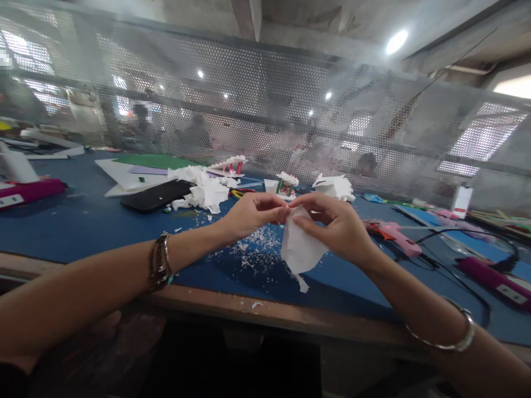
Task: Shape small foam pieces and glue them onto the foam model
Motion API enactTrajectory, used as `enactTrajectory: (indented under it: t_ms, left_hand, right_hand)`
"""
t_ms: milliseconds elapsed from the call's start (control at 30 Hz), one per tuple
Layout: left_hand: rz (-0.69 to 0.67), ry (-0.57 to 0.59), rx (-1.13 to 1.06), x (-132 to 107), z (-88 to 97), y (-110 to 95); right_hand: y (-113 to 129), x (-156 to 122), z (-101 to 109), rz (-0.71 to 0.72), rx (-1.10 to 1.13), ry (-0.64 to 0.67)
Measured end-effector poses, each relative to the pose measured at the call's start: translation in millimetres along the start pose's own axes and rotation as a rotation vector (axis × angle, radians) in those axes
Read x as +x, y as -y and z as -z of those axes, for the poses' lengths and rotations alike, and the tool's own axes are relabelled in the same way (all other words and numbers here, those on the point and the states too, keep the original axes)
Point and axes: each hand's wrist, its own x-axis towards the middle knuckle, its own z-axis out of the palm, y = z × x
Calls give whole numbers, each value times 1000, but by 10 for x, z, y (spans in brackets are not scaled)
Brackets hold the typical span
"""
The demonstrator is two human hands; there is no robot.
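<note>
The right hand pinches white paper that hangs lengthwise below it, the left hand nearly closed (whether gripping, I cannot tell) at its top corner.

A perforated screen backs the blue table.
</note>
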Motion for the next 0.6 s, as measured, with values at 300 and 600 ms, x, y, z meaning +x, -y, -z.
enactTrajectory:
  t_ms: [300, 600]
  left_hand:
    - [32, 36, 0, 9, 7, 6]
    - [112, 63, -95, 15, 9, 14]
  right_hand:
    - [20, 23, 55, 264, -318, -7]
    - [-24, -9, 55, 557, -568, -43]
